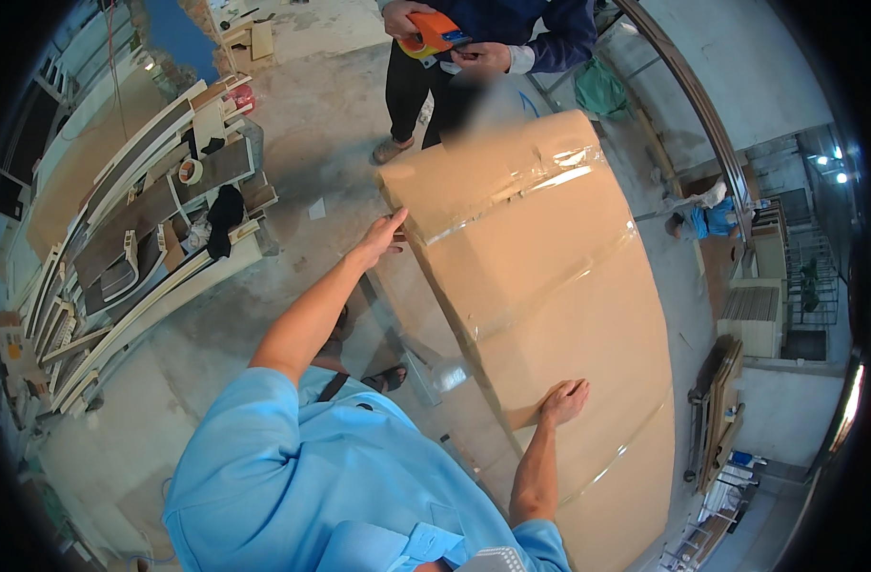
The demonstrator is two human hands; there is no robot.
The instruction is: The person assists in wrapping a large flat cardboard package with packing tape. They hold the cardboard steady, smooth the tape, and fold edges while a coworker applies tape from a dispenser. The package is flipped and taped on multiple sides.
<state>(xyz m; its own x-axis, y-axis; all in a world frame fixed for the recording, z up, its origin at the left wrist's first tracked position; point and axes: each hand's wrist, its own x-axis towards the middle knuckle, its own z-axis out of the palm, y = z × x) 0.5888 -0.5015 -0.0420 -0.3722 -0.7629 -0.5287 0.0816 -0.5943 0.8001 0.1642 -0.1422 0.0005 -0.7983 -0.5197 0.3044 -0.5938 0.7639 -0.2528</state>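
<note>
Light-blue shirt [293, 477] near; left hand [380, 240] at far left edge of taped cardboard package [569, 286], right hand [564, 402] curled atop; grips unclear.

Left of your left hand [380, 238], you had a heap of pale and dark boards [150, 212], with a black cloth [226, 221] lying on the side facing that hand. Between the two, a white scrap [317, 208] lay on the floor [307, 105]. Beyond that hand, you had a blue surface [180, 43] to its left and a green bag [600, 91] to its right. Well right of your right hand [564, 402], brown panels [719, 410] stood on edge.
</note>
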